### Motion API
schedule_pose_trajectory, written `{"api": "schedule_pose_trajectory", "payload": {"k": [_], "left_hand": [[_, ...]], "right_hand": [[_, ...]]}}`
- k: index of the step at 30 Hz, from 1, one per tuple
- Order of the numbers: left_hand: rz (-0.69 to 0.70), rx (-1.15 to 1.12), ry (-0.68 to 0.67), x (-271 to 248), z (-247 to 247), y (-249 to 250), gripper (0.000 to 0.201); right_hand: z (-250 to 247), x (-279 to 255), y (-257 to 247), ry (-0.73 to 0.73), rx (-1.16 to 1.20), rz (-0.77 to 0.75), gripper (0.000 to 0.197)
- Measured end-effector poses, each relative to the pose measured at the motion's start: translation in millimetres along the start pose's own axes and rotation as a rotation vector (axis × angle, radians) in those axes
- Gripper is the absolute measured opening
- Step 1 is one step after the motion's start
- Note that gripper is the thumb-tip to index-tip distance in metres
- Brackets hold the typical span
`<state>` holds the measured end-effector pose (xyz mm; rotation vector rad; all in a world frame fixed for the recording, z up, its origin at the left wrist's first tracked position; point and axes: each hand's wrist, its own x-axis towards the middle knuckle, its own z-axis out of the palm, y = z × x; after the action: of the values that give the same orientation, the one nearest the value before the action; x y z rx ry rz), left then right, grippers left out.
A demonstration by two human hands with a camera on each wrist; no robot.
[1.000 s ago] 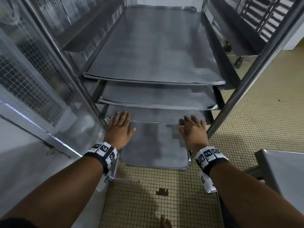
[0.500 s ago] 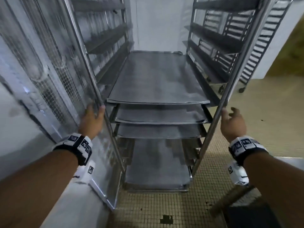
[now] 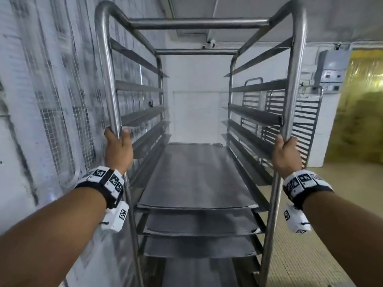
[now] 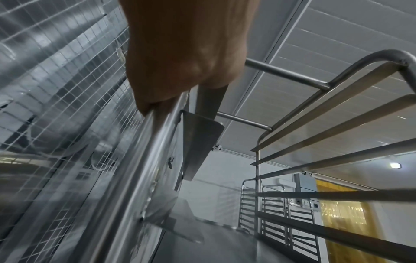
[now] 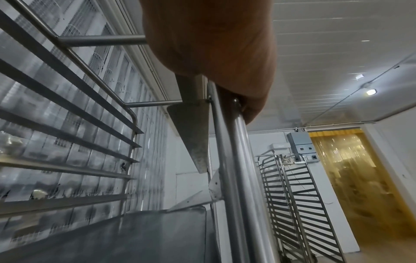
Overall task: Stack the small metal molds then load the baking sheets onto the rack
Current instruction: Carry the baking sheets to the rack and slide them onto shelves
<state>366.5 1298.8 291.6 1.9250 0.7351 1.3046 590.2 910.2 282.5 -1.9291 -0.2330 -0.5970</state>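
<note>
Both hands, left hand (image 3: 118, 149) and right hand (image 3: 285, 155), clamp the front posts of the tall tubular steel rack (image 3: 200, 23), whose lower rails carry flat grey metal baking sheets (image 3: 194, 179). Rolling it smoothly should stop sheets sliding out.

I had both arms stretched forward and slightly upward, forearms bare, each wrist wrapped in a black band carrying white marker blocks. My left hand (image 3: 118, 151) was raised at about chest height, back of the hand toward me, fingers curled around the left front post of the rack (image 3: 107, 79), thumb on the inner side. My right hand (image 3: 287, 155) mirrored it at a similar height, fingers wrapped round the right front post, thumb on the inner side. Both wrists were nearly straight, the elbows only slightly bent.
</note>
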Motion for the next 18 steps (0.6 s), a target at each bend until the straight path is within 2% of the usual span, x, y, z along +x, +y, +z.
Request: {"api": "schedule_pose_trajectory", "payload": {"k": [3,7,11,18], "left_hand": [[0.081,0.039,0.124,4,7,-6,0.052],[0.199,0.046,0.229,18,23,-24,0.049],[0.210,0.079,0.243,33,40,-30,0.048],[0.186,0.100,0.257,65,84,-35,0.050]], "right_hand": [[10,5,8,0.057,0.013,-0.041,0.045],[20,14,20,0.160,0.012,-0.091,0.043],[33,32,24,0.177,0.030,-0.081,0.040],[77,81,39,0.178,0.029,-0.087,0.044]]}}
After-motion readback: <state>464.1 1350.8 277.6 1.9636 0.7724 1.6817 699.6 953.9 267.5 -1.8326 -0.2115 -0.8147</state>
